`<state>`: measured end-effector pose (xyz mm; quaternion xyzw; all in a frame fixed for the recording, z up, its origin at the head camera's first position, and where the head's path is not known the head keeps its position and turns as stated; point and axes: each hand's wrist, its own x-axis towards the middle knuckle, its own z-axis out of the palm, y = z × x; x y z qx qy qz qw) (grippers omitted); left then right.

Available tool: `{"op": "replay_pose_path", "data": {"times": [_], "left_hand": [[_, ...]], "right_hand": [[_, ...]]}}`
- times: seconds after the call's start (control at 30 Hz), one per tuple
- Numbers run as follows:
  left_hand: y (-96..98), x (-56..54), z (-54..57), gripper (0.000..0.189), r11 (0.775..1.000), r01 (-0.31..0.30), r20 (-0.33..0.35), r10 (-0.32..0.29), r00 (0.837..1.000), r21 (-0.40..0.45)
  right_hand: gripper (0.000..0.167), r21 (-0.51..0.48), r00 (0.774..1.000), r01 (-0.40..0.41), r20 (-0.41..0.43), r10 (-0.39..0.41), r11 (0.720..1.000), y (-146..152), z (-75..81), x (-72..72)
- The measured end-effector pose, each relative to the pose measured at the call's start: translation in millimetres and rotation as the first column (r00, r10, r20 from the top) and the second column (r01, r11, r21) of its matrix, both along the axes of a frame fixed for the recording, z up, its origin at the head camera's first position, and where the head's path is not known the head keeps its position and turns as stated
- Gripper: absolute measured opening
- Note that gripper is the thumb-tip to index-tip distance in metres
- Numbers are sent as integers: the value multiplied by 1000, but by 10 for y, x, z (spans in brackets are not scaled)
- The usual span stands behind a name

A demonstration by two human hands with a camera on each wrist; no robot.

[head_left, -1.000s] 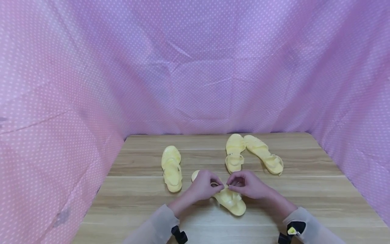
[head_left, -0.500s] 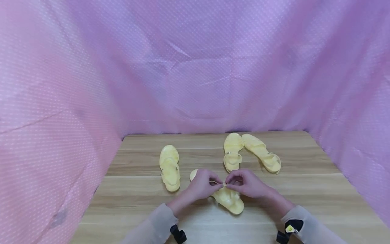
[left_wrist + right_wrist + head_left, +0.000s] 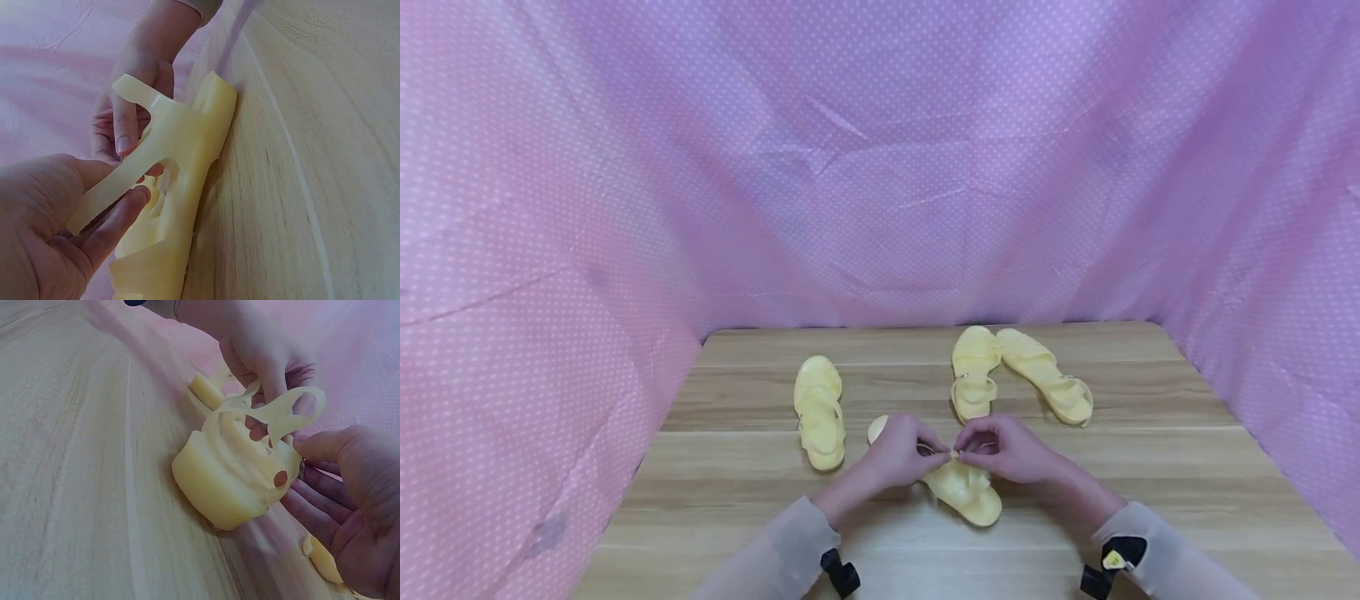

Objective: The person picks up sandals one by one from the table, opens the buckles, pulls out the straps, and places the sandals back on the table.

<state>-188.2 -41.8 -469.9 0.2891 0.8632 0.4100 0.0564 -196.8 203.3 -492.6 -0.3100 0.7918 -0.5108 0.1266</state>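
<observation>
On the table lies a pale yellow jelly sandal [image 3: 964, 498], set diagonally with its heel end toward me. My left hand [image 3: 898, 454] pinches its ankle strap [image 3: 109, 187] between thumb and fingers. From the other side my right hand [image 3: 1017, 454] pinches the strap end by a small metal buckle [image 3: 302, 469]. The fingertips of both hands nearly meet above the sandal. In the head view the hands hide the middle of the sandal and part of its toe end. The exact fit of strap and buckle is hidden by fingers.
One matching sandal [image 3: 820, 417] lies to the left. Two more, an upright-lying one [image 3: 976, 367] and a slanted one [image 3: 1048, 379], lie at the back right with toes almost touching. Pink dotted cloth [image 3: 880, 167] hangs around the wooden table [image 3: 737, 500].
The fingertips of both hands have come slightly closer together over the strap. The view has shifted a little; the sandals stay where they lie.
</observation>
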Motion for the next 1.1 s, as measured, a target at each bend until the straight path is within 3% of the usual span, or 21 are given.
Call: {"op": "replay_pose_path", "data": {"times": [0.33,0.57,0.77,0.83,0.93,1.03,1.1], "left_hand": [[-10,3,4,8,1000,-17,38,16,999,24],[-4,-5,-2,6,999,-3,5,3,1000,-33],[-38,6,-28,5,1000,-2,10,2,1000,3],[-48,7,-25,7,1000,7,-31,-6,999,12],[-78,-3,-5,16,1000,-17,-164,13,986,-24],[-131,-27,26,27,991,-98,-273,68,959,-96],[-173,-51,56,33,975,-154,-309,98,946,-161]], "right_hand": [[10,8,999,-1,-32,1,1000,7,1,-21],[10,8,1000,-17,-12,17,1000,13,-6,-32],[10,-3,1000,-22,-18,22,1000,31,-24,-49],[10,-12,999,-30,-31,29,999,33,-26,-46],[12,-20,998,-37,-46,36,999,38,-21,-23],[16,-22,996,-46,-78,45,999,66,-10,31],[23,-29,989,-80,-129,75,996,109,-9,79]]}}
